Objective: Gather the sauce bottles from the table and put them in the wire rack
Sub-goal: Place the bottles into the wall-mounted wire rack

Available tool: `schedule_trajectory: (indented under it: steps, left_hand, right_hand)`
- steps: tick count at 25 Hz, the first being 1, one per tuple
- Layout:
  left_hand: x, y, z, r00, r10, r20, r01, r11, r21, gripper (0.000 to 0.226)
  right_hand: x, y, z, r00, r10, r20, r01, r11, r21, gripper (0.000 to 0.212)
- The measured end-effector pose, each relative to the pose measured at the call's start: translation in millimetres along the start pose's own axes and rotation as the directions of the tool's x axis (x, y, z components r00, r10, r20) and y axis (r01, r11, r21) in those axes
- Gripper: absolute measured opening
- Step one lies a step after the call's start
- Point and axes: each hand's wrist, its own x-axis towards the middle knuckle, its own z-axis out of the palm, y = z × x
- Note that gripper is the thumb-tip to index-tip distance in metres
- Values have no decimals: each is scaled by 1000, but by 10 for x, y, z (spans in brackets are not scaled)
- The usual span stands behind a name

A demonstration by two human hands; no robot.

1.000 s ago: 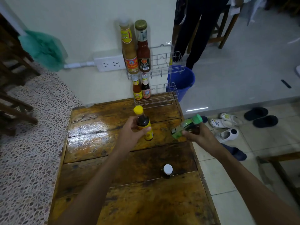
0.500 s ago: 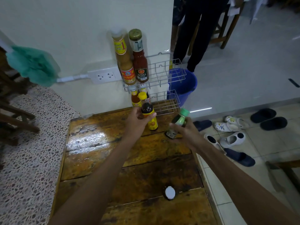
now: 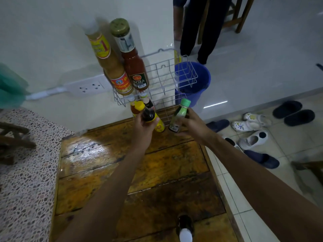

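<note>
My left hand [image 3: 143,127] grips a dark sauce bottle with a yellow cap and yellow label [image 3: 150,117], held right in front of the lower tier of the white wire rack [image 3: 172,74] on the wall. My right hand [image 3: 191,124] grips a green-capped bottle [image 3: 180,116], tilted, beside that tier. The upper tier holds a tall yellow sauce bottle [image 3: 111,67] and a red ketchup bottle [image 3: 133,63]. Two small bottles [image 3: 134,110] stand in the lower tier, partly hidden. A dark white-capped bottle [image 3: 185,229] stands on the wooden table [image 3: 108,165] near me.
A wall socket strip [image 3: 89,87] runs left of the rack. A blue bucket [image 3: 199,82] sits behind the rack on the floor. Slippers and clogs [image 3: 251,131] lie right of the table. A person's legs [image 3: 204,27] stand beyond. A pebbled surface [image 3: 22,172] lies left.
Both hands have carried their bottles forward from mid-table to the rack's lower tier. The green-capped bottle has turned from lying sideways to nearly upright. The camera has moved closer.
</note>
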Motion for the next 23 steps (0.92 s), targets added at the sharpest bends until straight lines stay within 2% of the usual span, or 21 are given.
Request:
schedule_trajectory:
  steps: [3, 6, 10, 13, 15, 19, 23]
  left_hand:
    - [112, -48, 78, 999, 30, -31, -30, 1000, -2, 46]
    - [123, -160, 185, 994, 99, -47, -99, 995, 11, 48]
    - [124, -199, 246, 976, 188, -106, -182, 981, 66, 52]
    - [213, -160, 282, 964, 229, -134, -214, 970, 113, 47]
    - [302, -161, 347, 962, 239, -135, -215, 961, 172, 52]
    - [520, -249, 537, 974, 179, -136, -137, 952, 274, 62]
    - [645, -348, 727, 956, 160, -244, -53, 918, 394, 65]
  right_hand:
    - [193, 68, 50, 986, -126, -108, 110, 983, -145, 52]
    - [320, 132, 88, 922, -305, -240, 212, 913, -348, 58]
    - [473, 132, 45, 880, -392, -270, 268, 877, -399, 61]
    - [592, 109, -17, 878, -401, -262, 264, 861, -434, 62]
    - [682, 88, -53, 875, -400, -273, 249, 855, -455, 62]
    - [890, 86, -55, 883, -403, -240, 218, 807, -549, 67]
    - [1089, 133, 11, 913, -367, -177, 190, 767, -612, 69]
